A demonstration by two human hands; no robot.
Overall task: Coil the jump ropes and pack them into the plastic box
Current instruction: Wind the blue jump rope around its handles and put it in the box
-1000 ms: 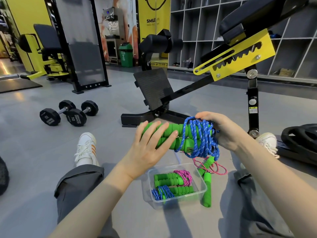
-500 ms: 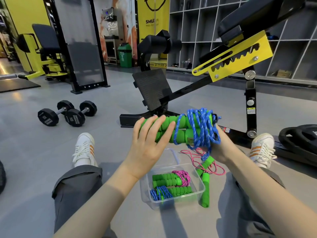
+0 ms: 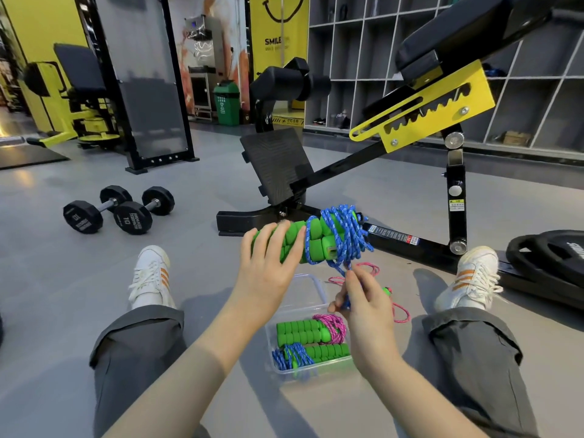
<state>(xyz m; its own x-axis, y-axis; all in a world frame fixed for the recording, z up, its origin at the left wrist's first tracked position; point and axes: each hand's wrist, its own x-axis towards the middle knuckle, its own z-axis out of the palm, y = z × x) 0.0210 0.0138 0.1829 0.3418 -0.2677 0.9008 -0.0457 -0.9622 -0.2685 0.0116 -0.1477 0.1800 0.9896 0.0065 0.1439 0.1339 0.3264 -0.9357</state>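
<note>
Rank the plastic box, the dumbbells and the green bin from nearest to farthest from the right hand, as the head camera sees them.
1. Plastic box, on the floor just beneath the right hand.
2. Dumbbells, on the floor off to the left.
3. Green bin, far back by the wall.

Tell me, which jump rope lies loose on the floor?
The pink rope beside the plastic box. The pink bundle and blue bundle sit wound inside it, and the other blue rope is held up, wrapped round its handles.
</note>
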